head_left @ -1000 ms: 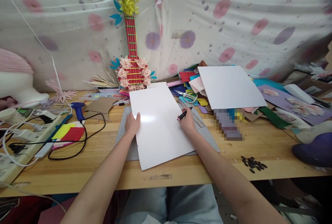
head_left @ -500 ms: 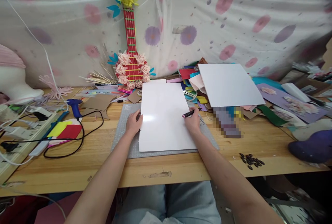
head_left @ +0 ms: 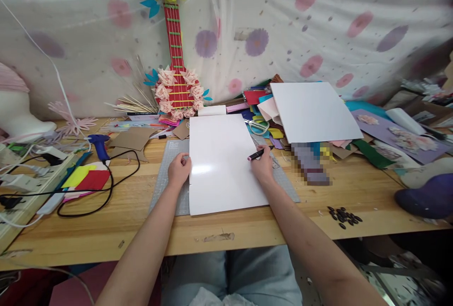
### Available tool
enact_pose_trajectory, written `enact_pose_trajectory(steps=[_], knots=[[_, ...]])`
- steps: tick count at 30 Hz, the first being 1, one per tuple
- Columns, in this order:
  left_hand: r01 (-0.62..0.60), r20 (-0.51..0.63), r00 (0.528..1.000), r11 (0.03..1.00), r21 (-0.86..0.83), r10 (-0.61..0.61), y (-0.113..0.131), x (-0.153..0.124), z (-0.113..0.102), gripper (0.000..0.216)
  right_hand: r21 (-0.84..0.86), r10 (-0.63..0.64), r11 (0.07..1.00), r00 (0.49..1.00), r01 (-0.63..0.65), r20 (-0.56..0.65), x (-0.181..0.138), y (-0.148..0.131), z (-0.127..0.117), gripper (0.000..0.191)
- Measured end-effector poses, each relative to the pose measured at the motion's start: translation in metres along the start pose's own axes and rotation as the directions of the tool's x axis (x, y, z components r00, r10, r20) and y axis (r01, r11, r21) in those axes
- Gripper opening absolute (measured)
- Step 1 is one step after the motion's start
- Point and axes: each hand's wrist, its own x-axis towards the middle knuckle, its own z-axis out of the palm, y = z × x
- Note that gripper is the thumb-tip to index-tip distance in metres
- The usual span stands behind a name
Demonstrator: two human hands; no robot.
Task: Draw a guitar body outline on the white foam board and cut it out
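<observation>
On the wooden desk [head_left: 88, 235], a white board [head_left: 221, 169] is lying across a grey cutting mat [head_left: 162, 174]. The left hand [head_left: 179, 170] is curling against the board's left edge; whether it is pinching, I cannot tell. The right hand [head_left: 262, 165] is holding a black marker [head_left: 256, 154] over the board's right edge. A red guitar model [head_left: 181, 91] is standing behind.

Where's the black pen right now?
In the head view, the pen is right of centre, in the right hand, by the nearer white board's right edge.
</observation>
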Motion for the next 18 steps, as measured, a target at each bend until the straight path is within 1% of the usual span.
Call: enact_pose_trajectory(steps=[2,3,5,7,9,11,13,16,18], knots=[[0.015,-0.002,1.0,0.999,0.031,-0.015,0.0,0.001,0.001,0.017,0.008,0.002,1.0,1.0,-0.002,0.004,0.0,0.001,0.001,0.053],[0.005,-0.025,1.0,0.999,0.034,-0.004,0.0,0.001,0.001,0.015,0.016,-0.002,1.0,1.0,0.002,0.004,-0.001,0.001,0.001,0.053],[-0.041,-0.108,0.993,0.999,0.011,0.042,-0.001,0.002,0.001,0.017,0.038,-0.007,0.999,1.0,0.007,0.004,-0.001,0.001,0.001,0.054],[-0.075,-0.205,0.977,0.996,-0.042,0.064,-0.003,0.004,0.001,0.025,0.057,-0.004,0.998,1.0,0.003,0.009,-0.002,0.0,0.001,0.054],[-0.05,-0.253,0.967,0.99,-0.129,0.016,-0.006,0.006,0.002,0.034,0.061,0.004,0.998,1.0,-0.005,0.015,-0.002,0.0,0.001,0.054],[0.004,-0.249,0.967,0.978,-0.211,-0.057,-0.009,0.007,0.003,0.04,0.056,0.009,0.998,1.0,-0.009,0.013,-0.002,0.0,0.001,0.055],[0.035,-0.243,0.965,0.969,-0.245,-0.097,-0.012,0.009,0.004,0.041,0.054,0.002,0.999,1.0,-0.002,-0.003,-0.001,-0.001,0.003,0.055],[0.032,-0.258,0.961,0.966,-0.256,-0.1,-0.017,0.01,0.007,0.039,0.058,-0.008,0.998,1.0,0.009,-0.016,-0.001,-0.003,0.007,0.056],[0.018,-0.27,0.957,0.954,-0.3,-0.103,-0.019,0.011,0.008,0.036,0.065,-0.016,0.998,1.0,0.016,-0.009,-0.002,-0.006,0.009,0.055]])
